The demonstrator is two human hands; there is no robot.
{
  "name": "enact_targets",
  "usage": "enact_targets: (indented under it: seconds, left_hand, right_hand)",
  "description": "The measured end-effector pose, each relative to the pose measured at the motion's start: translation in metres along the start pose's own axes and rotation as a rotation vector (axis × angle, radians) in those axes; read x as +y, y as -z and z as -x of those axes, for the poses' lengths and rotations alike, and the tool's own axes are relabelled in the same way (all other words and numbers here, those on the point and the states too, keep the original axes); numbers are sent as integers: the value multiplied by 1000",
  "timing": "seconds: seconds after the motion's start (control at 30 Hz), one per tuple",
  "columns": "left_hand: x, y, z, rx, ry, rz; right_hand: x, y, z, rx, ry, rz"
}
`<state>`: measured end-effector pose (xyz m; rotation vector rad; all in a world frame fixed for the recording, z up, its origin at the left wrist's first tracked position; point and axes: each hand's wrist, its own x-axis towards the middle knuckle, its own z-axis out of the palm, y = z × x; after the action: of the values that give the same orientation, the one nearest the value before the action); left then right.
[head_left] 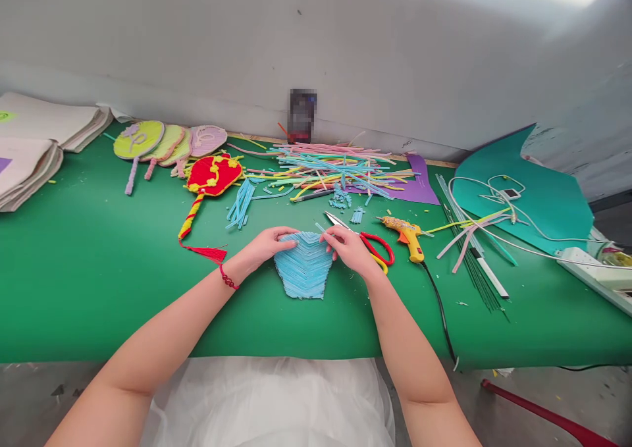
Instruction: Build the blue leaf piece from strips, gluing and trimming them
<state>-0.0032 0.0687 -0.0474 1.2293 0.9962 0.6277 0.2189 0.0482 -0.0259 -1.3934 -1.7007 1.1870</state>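
A light blue panel (305, 272), covered in rows of fuzzy strips meeting in a V pattern, lies on the green table in front of me. My left hand (271, 244) grips its upper left edge, thumb on top and the other fingers partly hidden. At the upper right corner, my right hand (348, 246) pinches a short light blue pipe cleaner (320, 227). Just behind and beside that hand lie scissors (378, 244) with red and yellow handles, partly covered by it. A yellow glue gun (407, 235) rests farther right.
A heap of coloured pipe cleaners (336, 170) spreads along the back, with cut blue pieces (340, 197) before it. A red fan (213, 176) and several pale fans (138, 139) lie left. Teal sheet (523, 203), cables and a power strip (592, 269) occupy the right.
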Motion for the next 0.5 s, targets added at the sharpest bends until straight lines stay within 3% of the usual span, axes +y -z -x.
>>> enact_targets:
  seconds: [0.27, 0.5]
  left_hand:
    - [2, 2, -1, 39, -21, 78]
    - [6, -5, 4, -193, 36, 350]
  right_hand:
    - [-2, -3, 0, 71, 38, -65]
    - [-8, -10, 1, 136, 15, -230]
